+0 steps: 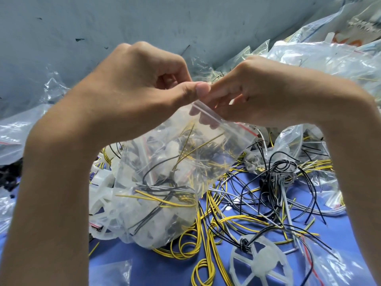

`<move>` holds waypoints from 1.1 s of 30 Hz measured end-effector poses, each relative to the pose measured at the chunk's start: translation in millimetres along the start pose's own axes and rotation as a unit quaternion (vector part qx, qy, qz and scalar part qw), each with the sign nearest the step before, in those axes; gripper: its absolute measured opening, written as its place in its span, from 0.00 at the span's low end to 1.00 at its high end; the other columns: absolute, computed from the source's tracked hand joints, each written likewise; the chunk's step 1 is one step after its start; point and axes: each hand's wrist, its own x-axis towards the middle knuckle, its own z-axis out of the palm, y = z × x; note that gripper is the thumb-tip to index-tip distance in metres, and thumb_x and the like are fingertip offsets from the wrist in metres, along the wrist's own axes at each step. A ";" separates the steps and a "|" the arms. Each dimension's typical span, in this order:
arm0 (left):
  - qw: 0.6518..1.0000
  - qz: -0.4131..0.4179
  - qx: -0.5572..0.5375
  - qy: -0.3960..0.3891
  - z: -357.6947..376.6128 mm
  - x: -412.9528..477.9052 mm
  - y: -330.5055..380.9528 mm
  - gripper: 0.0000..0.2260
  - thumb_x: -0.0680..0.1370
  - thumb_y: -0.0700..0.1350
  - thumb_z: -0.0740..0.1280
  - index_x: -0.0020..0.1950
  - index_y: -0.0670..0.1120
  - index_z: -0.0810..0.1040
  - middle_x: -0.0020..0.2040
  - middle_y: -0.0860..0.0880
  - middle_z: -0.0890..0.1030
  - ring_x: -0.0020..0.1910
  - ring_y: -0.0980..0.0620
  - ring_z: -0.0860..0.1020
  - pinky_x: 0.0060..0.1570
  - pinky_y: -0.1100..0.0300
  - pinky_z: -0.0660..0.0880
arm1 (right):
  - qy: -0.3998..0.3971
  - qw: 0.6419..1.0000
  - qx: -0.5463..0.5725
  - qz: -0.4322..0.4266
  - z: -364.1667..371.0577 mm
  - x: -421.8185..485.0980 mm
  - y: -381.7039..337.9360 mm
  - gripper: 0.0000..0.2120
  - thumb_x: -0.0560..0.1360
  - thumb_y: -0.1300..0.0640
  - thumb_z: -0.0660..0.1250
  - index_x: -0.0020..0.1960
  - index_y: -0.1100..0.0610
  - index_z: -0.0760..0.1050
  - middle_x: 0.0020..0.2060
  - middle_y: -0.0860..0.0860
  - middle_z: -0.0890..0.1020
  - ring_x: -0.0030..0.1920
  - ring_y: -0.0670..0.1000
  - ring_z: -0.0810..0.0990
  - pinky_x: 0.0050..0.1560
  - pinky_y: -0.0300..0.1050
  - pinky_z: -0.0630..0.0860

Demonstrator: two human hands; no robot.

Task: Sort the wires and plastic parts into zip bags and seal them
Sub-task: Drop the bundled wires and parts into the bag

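Pinching the top edge of a clear zip bag (165, 182), my left hand (132, 85) has its thumb pressed against curled fingers at the bag's seal strip (222, 118). My right hand (268, 93) sits just beside it, fingers curled round the same strip, the fingertips of both hands close together. I cannot tell whether the strip is closed along its length. The bag hangs from both hands, tilted, and holds yellow and black wires with white plastic parts.

Under the bag lies a blue table (160, 269). Right of the bag, loose wires (247, 213) in yellow, black and grey sprawl in a tangle. Below and right of the bag is a white spoked plastic wheel (261, 263) with black wire looped through it. Above and right of the bag, more clear bags (329, 54) are heaped. A grey-blue wall (103, 23) stands behind the bag.
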 end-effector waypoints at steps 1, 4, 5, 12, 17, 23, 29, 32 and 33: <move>1.000 -0.004 -0.001 -0.002 -0.2 -0.2 -1.0 0.13 0.74 0.57 0.68 0.33 0.53 0.77 0.26 0.51 0.71 0.20 0.63 0.68 0.20 0.75 0.59 | 0.004 1.000 0.002 -0.001 -0.2 0.1 0.5 0.17 0.68 0.50 0.58 0.52 0.38 0.79 0.40 0.40 0.84 0.40 0.43 0.83 0.43 0.50 0.80; 1.000 -0.017 -0.016 -0.012 -0.7 -0.1 -5.9 0.14 0.73 0.61 0.68 0.33 0.53 0.78 0.28 0.52 0.74 0.23 0.62 0.69 0.23 0.73 0.61 | 0.015 1.000 0.011 -0.005 -1.0 -0.5 2.6 0.16 0.69 0.50 0.60 0.53 0.37 0.77 0.40 0.38 0.84 0.40 0.39 0.81 0.42 0.44 0.77; 0.999 -0.024 -0.019 -0.012 -1.0 0.2 -8.1 0.15 0.72 0.62 0.68 0.34 0.53 0.78 0.28 0.51 0.74 0.24 0.60 0.69 0.24 0.73 0.61 | 0.017 1.000 0.014 -0.009 -1.0 -0.4 2.9 0.15 0.70 0.50 0.61 0.54 0.37 0.77 0.40 0.37 0.83 0.40 0.36 0.81 0.41 0.42 0.76; 0.997 -0.071 0.004 0.004 -7.1 0.7 -23.6 0.15 0.69 0.67 0.62 0.39 0.58 0.79 0.33 0.54 0.78 0.27 0.63 0.71 0.27 0.70 0.62 | 0.041 0.999 0.016 -0.024 2.5 2.3 9.7 0.09 0.75 0.47 0.65 0.52 0.43 0.81 0.41 0.32 0.81 0.37 0.27 0.77 0.38 0.24 0.71; 0.996 -0.084 0.015 0.038 -9.8 -1.0 -30.4 0.11 0.72 0.63 0.67 0.38 0.57 0.79 0.35 0.59 0.79 0.27 0.65 0.71 0.27 0.73 0.62 | 0.040 0.999 0.030 -0.013 2.4 2.1 10.2 0.09 0.76 0.49 0.65 0.51 0.46 0.82 0.38 0.35 0.83 0.36 0.27 0.77 0.38 0.22 0.69; 0.995 -0.087 0.009 0.046 -8.1 0.5 -30.7 0.14 0.70 0.64 0.65 0.38 0.55 0.79 0.31 0.54 0.79 0.30 0.58 0.74 0.29 0.66 0.64 | 0.043 0.999 0.022 -0.011 3.1 2.3 8.7 0.09 0.76 0.47 0.64 0.51 0.44 0.82 0.37 0.37 0.84 0.35 0.28 0.77 0.36 0.25 0.70; 0.995 -0.084 0.012 0.052 -6.0 1.6 -29.9 0.14 0.74 0.60 0.68 0.36 0.51 0.79 0.29 0.54 0.77 0.25 0.64 0.70 0.26 0.74 0.62 | 0.044 0.999 0.013 -0.007 3.9 2.7 7.0 0.09 0.76 0.46 0.63 0.51 0.43 0.82 0.37 0.39 0.84 0.36 0.30 0.78 0.37 0.30 0.72; 0.995 -0.080 0.015 0.057 -5.1 1.5 -28.6 0.14 0.74 0.58 0.68 0.35 0.51 0.78 0.27 0.53 0.76 0.24 0.64 0.69 0.25 0.74 0.62 | 0.043 0.999 0.013 -0.012 3.7 2.8 6.9 0.09 0.76 0.47 0.63 0.50 0.45 0.82 0.36 0.39 0.84 0.36 0.30 0.78 0.37 0.29 0.73; 0.995 -0.078 0.015 0.059 -5.0 1.2 -28.2 0.14 0.74 0.58 0.68 0.35 0.50 0.78 0.27 0.53 0.76 0.24 0.64 0.69 0.25 0.74 0.62 | 0.043 0.999 0.012 -0.013 3.3 2.7 7.0 0.10 0.76 0.47 0.63 0.50 0.45 0.82 0.36 0.39 0.84 0.36 0.31 0.79 0.38 0.30 0.74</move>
